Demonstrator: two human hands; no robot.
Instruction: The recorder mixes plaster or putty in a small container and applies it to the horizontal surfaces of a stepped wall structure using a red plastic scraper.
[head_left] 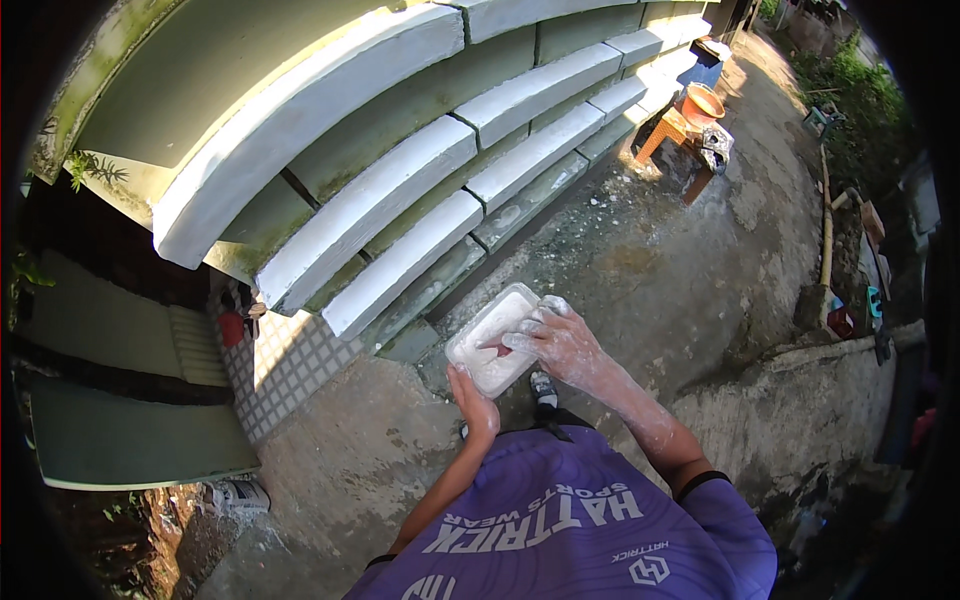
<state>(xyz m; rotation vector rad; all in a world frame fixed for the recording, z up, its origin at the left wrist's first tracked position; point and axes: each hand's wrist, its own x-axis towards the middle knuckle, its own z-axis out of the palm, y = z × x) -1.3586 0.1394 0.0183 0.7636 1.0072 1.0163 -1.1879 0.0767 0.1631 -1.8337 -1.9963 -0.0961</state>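
My left hand (472, 402) grips the lower left side of a white plastic tray (474, 338) with white paint or powder inside. My right hand (550, 338), coated in white up the forearm, has its fingers curled over the tray's right part, around a small reddish thing that I cannot make out. Beyond the tray rise stepped ledges, their top faces white (400, 260) and the recessed faces green and stained. The lowest ledge (530, 200) is mottled green and pale.
An orange bucket (703, 103) stands on an orange stool (660, 135) at upper right. Long poles (826, 230) and plants border the concrete path (690, 300). A tiled floor (260, 400) lies left, a white container (235, 495) below it. A low rough wall (790, 400) is right.
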